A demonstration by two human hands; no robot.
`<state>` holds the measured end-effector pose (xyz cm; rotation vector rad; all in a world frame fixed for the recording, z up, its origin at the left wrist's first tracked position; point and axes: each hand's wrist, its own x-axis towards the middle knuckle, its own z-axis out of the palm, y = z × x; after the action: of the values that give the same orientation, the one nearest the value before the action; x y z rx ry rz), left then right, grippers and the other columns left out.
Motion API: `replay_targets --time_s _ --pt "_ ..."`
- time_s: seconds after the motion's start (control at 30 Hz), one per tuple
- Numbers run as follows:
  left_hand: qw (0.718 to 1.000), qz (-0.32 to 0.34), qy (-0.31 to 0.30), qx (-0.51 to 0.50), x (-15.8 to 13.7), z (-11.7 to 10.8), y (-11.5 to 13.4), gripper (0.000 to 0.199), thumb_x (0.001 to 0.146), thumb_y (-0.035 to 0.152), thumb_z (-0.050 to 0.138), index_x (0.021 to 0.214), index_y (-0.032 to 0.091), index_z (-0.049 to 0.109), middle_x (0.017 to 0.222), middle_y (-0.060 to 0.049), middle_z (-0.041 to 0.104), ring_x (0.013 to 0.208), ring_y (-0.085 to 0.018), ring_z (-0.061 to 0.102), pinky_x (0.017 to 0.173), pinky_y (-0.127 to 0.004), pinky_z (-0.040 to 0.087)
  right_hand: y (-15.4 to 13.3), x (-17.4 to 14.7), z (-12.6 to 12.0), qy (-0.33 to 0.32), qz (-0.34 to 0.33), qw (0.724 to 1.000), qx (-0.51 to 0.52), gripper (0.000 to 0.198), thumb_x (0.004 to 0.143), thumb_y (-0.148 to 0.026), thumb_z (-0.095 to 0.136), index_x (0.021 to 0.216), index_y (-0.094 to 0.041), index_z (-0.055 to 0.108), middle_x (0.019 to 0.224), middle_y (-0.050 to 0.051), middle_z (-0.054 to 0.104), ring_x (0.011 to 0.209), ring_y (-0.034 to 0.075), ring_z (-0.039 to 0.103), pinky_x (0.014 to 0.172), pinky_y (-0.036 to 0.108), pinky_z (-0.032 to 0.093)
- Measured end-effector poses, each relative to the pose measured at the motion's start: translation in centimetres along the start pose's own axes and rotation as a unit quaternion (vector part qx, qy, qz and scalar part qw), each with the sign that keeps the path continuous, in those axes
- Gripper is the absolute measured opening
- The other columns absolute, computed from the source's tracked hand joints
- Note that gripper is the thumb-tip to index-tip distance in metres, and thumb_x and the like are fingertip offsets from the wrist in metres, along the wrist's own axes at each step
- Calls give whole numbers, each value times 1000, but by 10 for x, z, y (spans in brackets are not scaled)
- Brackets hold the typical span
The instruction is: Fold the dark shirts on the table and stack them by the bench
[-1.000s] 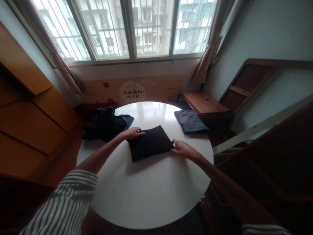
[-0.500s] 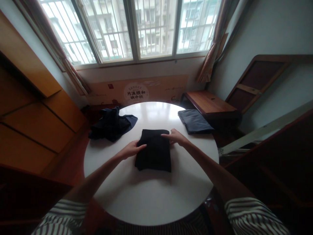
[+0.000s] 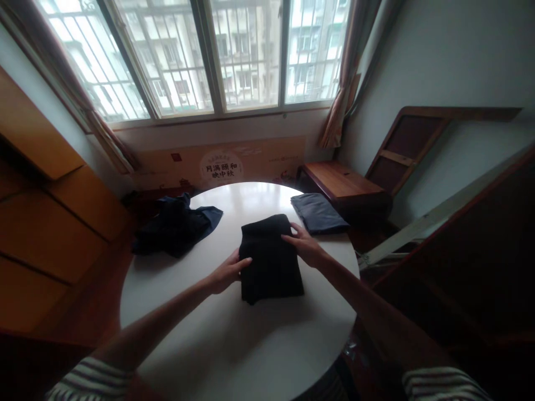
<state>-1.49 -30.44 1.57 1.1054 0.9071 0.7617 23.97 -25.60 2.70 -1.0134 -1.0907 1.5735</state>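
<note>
L fingers [image 3: 246,261] pinch black cloth [image 3: 271,264] at L edge, R fingers [image 3: 288,238] at upper R; it's mid-frame, over bench [image 3: 309,334]; best grip evenly so layers don't slip; dark heap [image 3: 167,228] mid-L, grey cloth [image 3: 321,214] R of ctr.

The folded black cloth [image 3: 270,264] is plain and dark, a compact, roughly rectangular bundle spanning the gap between the left hand [image 3: 225,272] and the right hand [image 3: 306,246]. Its left edge sits under the left thumb, its upper right edge under the right. The far right corner is rounded; the near edge, slightly uneven, extends closer than both hands.
</note>
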Motion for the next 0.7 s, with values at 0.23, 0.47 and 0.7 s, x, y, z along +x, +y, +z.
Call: replay_targets --time_s 0.23,0.47,0.7 --pt "986 107 -44 -120 131 82 43 46 77 43 78 109 14 62 98 -9 69 85 -19 67 80 -34 55 -99 66 -107 145 -103 976 -128 48 76 -13 69 121 -22 56 92 4 74 76 18 71 69 32 60" --pt "988 -15 81 -132 235 131 16 31 81 34 77 91 8 64 77 -9 68 67 -15 67 69 -29 56 -97 110 -169 274 -93 835 -469 43 84 -22 61 126 -12 58 108 15 71 94 24 69 88 43 55" --pt "990 -29 87 -111 245 127 -1 27 84 31 74 88 7 63 68 -6 65 57 -12 64 59 -24 56 -70 119 -157 172 -115 733 -648 48 96 -37 44 142 -23 51 153 8 42 143 28 31 118 50 18"
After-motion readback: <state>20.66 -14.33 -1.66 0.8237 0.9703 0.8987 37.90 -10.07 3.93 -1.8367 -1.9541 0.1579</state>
